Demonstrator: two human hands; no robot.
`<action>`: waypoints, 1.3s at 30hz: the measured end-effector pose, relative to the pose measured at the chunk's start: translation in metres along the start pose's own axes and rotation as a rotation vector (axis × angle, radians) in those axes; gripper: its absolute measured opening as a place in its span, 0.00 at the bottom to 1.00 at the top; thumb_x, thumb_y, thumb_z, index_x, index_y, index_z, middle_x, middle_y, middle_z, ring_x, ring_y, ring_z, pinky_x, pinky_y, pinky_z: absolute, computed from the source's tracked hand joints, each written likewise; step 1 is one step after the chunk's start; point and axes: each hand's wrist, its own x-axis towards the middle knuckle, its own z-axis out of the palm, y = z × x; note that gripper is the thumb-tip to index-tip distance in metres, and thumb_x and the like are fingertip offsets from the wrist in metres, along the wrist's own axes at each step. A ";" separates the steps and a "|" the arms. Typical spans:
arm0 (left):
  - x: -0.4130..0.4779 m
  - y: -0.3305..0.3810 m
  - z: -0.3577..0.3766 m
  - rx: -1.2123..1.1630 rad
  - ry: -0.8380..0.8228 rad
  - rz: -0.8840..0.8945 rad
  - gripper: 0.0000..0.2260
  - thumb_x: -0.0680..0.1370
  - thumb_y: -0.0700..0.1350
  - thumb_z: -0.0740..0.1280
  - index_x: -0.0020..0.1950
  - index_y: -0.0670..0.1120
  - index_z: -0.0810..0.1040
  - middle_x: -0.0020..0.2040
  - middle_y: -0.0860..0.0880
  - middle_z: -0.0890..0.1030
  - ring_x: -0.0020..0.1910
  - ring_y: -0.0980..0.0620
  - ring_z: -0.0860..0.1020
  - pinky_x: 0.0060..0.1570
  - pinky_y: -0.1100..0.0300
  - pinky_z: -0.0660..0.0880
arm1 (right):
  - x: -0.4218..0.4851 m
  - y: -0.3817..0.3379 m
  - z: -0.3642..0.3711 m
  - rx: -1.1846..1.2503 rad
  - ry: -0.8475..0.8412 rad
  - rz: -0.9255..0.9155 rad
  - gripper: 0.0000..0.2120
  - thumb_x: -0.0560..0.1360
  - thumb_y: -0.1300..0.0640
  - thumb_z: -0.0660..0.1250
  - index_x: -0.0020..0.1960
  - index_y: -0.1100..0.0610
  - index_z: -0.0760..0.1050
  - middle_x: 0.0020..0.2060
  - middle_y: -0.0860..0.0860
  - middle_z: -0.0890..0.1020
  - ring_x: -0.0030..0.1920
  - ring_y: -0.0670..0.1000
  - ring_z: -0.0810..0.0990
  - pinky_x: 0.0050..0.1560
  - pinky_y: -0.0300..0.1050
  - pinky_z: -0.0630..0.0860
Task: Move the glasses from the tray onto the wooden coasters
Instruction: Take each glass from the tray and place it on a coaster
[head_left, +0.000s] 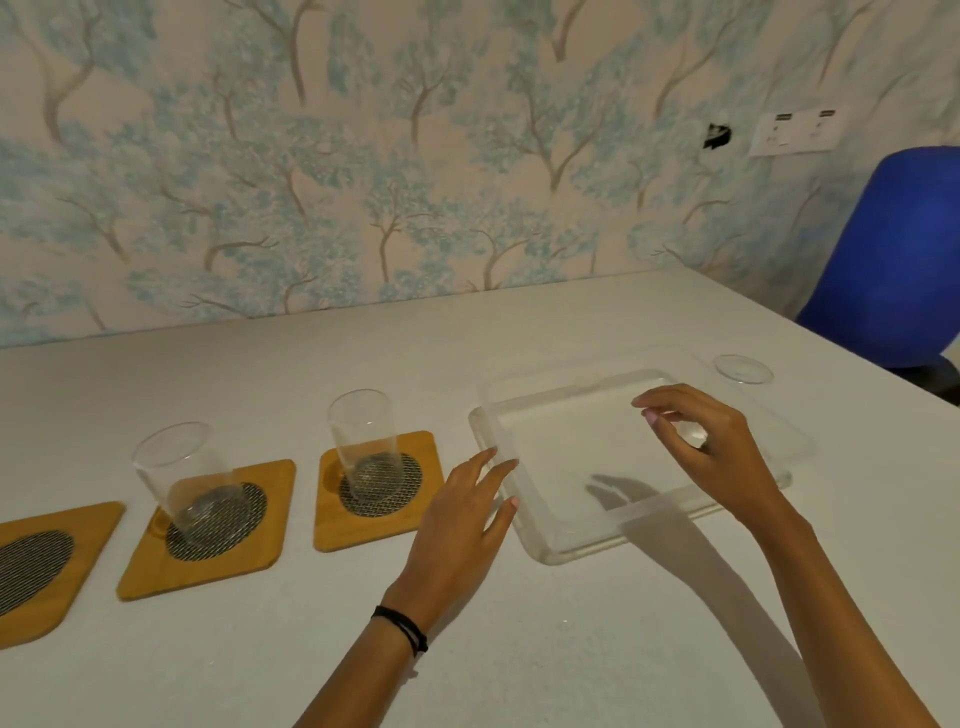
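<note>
Three wooden coasters with dark mesh centres lie in a row on the white table. The leftmost coaster (36, 566) is bare. A clear glass (182, 478) stands on the middle coaster (208, 530). Another clear glass (363, 436) stands on the right coaster (379, 488). The clear tray (571, 540) to the right holds no glasses. My left hand (457, 525) hovers with fingers spread at the tray's left rim. Above the tray's right half, my right hand (711, 447) hangs with fingers curled loosely and nothing in it.
A small round clear dish (744, 369) lies beyond the tray near the table's right edge. A blue chair (893, 254) stands at the far right. The patterned wall with a socket plate (797, 132) runs along the table's back edge.
</note>
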 end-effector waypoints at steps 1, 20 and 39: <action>0.003 0.002 0.005 -0.014 -0.010 -0.010 0.19 0.80 0.54 0.55 0.71 0.56 0.62 0.75 0.52 0.61 0.72 0.55 0.60 0.68 0.62 0.58 | 0.001 0.007 -0.006 0.000 0.014 0.022 0.08 0.74 0.64 0.64 0.50 0.57 0.79 0.47 0.52 0.82 0.48 0.47 0.80 0.49 0.35 0.76; 0.023 0.008 0.040 -0.176 0.005 -0.147 0.23 0.74 0.66 0.44 0.70 0.67 0.50 0.75 0.63 0.49 0.72 0.63 0.52 0.70 0.61 0.53 | 0.010 0.105 -0.033 -0.074 0.197 0.456 0.25 0.71 0.57 0.70 0.66 0.55 0.67 0.65 0.59 0.69 0.63 0.57 0.71 0.62 0.51 0.71; 0.003 0.001 0.005 0.002 -0.008 -0.134 0.23 0.79 0.57 0.53 0.74 0.56 0.55 0.76 0.54 0.56 0.75 0.55 0.55 0.70 0.60 0.50 | 0.020 0.076 -0.016 0.057 0.269 0.401 0.26 0.69 0.55 0.73 0.64 0.51 0.68 0.61 0.59 0.72 0.56 0.52 0.73 0.55 0.48 0.73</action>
